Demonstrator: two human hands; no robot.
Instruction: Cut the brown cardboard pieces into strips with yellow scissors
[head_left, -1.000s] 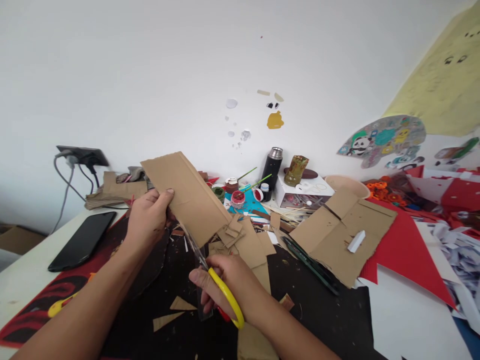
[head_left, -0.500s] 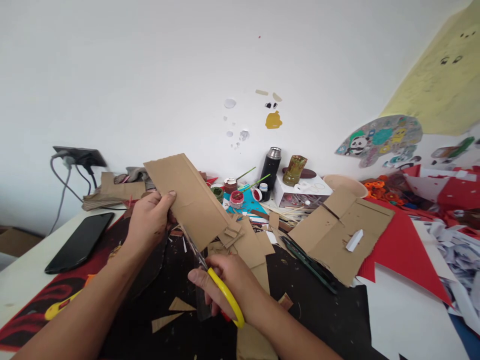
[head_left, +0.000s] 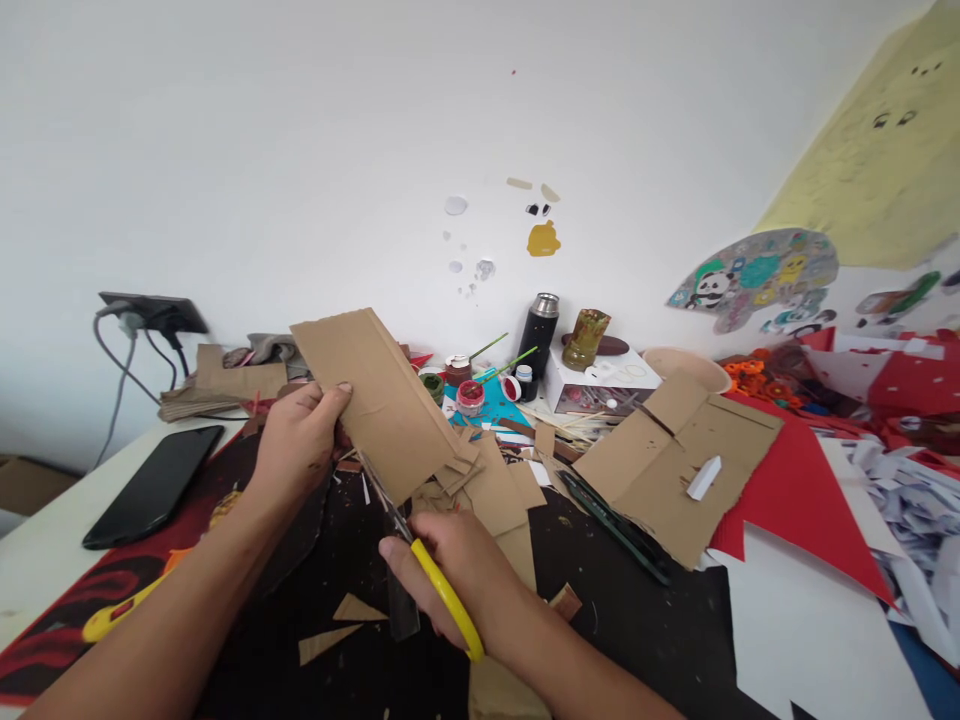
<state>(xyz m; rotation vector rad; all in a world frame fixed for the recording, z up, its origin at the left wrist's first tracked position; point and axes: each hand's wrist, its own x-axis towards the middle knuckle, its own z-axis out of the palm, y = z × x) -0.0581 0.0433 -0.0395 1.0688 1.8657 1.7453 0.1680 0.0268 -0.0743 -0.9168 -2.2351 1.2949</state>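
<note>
Your right hand is closed around the yellow scissors, blades at the card's bottom edge. Your left hand pinches the card and holds it up over the black mat. Behind it sits a flask

I count 1 pair of scissors, 1 cardboard strip, 1 phone left of it, 1 flask behind it, and 2 triangular cardboard scraps below it.
</note>
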